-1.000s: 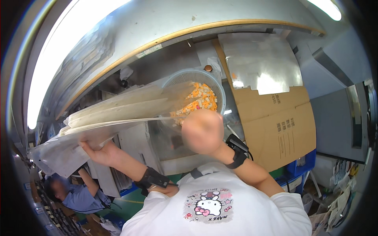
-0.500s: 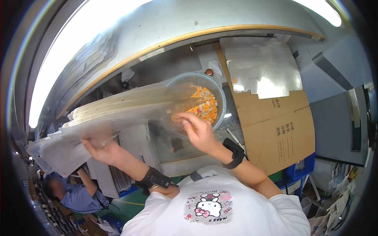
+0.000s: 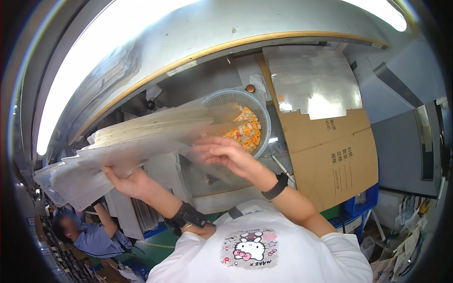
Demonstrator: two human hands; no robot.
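A thick stack of translucent plastic sheets [image 3: 137,148] slants across the left half of the head view, its layers fanned at the left end. My left hand [image 3: 126,181] grips its lower edge, thumb on the near face and the other fingers hidden behind. Beside the right end of the sheets is my right hand [image 3: 227,154], its fingers stretched out and slightly smeared by motion. I see nothing held in it. Just beyond lies a round light-blue mesh basket [image 3: 268,120] with several small orange and beige pieces [image 3: 247,132] inside. The sheets cover the basket's left part.
To the right, a flattened cardboard box [image 3: 330,155] carries shiny clear sheets [image 3: 314,80]. A white pen [image 3: 283,169] lies beside it. A wood-edged shelf [image 3: 264,35] spans the far side. At lower left a person in a blue shirt [image 3: 101,240] is at work.
My right hand has moved slightly left and down, away from the basket, and its fingers have straightened. The sheets and my left hand have shifted slightly right.
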